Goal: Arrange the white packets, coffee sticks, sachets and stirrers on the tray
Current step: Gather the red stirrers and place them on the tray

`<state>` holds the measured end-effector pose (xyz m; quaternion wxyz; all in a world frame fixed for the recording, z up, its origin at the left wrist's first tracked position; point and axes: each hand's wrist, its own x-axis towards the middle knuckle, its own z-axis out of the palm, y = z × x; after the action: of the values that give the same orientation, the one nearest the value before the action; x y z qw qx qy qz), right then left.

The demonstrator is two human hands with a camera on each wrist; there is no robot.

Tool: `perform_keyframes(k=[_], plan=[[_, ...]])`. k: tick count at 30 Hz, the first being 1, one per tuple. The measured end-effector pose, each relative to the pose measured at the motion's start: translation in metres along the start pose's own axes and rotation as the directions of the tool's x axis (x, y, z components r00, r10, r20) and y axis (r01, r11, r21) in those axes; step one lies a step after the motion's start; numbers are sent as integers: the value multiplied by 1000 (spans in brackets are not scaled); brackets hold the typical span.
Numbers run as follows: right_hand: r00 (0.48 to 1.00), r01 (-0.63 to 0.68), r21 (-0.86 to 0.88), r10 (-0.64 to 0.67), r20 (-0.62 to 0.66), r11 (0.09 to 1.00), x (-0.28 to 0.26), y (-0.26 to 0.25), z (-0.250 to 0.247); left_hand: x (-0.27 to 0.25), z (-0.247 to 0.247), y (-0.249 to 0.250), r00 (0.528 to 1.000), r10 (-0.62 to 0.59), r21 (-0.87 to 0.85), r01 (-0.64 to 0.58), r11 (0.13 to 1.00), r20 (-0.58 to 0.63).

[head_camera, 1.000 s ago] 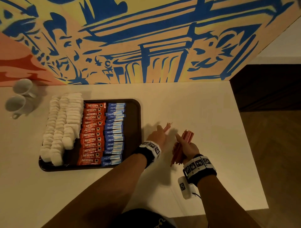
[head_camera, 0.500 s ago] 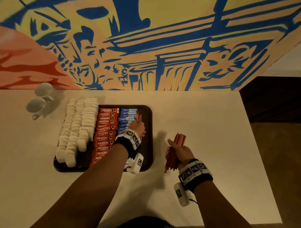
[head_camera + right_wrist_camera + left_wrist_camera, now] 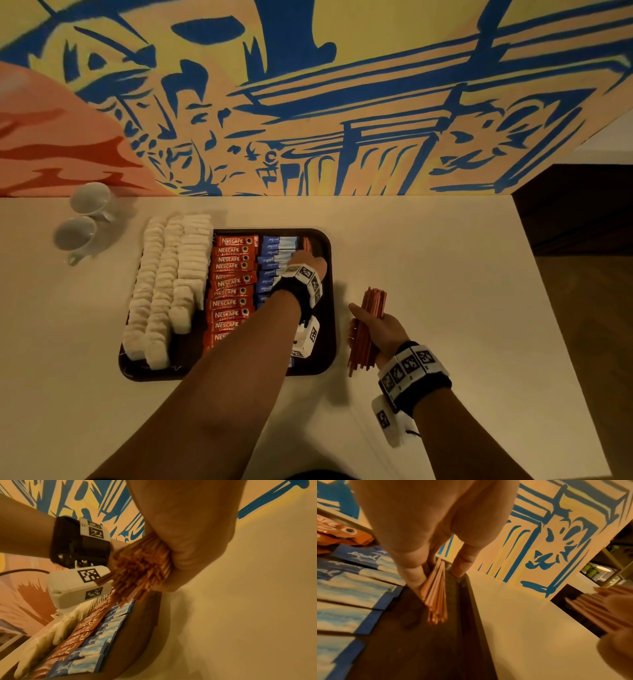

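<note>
Left hand (image 3: 306, 259) pinches a few thin, straight orange stirrers (image 3: 435, 595) low over the dark tray (image 3: 327, 308), the blue paper sachets (image 3: 274, 263) just to its left; setting them down looks next. Right hand (image 3: 378, 330) clenches the main bundle (image 3: 368, 325) over the worktop (image 3: 445, 291) beside the tray, likely to feed more

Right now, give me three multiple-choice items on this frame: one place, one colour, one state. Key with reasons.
1. Where is the left hand?
A. over the tray's right strip
B. on the cups
C. off the table

2. What colour are the sachets?
A. green
B. blue
C. black

3. What is the right hand doing?
A. lying flat
B. gripping a stirrer bundle
C. holding a cup

Key: A, it sets a few stirrers on the tray beside the sachets; B, blue wrappers; B, fingers wrap the stirrer bundle.
</note>
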<state>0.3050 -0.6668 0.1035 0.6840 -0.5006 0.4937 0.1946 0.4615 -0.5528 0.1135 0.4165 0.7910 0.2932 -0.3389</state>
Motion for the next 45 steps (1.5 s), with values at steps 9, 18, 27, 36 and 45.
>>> perform_keyframes(k=[9, 18, 27, 36, 45], plan=[[999, 5, -37, -3, 39, 999, 2, -10, 24, -4, -18, 0, 972, 186, 341, -226, 912, 147], [993, 31, -195, -9, 114, 980, -5, -9, 59, -34, -57, -57, 878, 211, -151, -161, 975, 429], [972, 234, -614, -169, 163, 753, -3, 6, 85, -25, -38, -106, 903, 272, 153, -336, 929, 332], [950, 176, -747, -309, -41, 641, -2, 15, 90, -10, -23, -115, 931, 259, 272, -327, 905, 256], [930, 127, -800, -351, -109, 587, -5, 14, 83, -13, -16, -116, 952, 276, 307, -304, 902, 133]])
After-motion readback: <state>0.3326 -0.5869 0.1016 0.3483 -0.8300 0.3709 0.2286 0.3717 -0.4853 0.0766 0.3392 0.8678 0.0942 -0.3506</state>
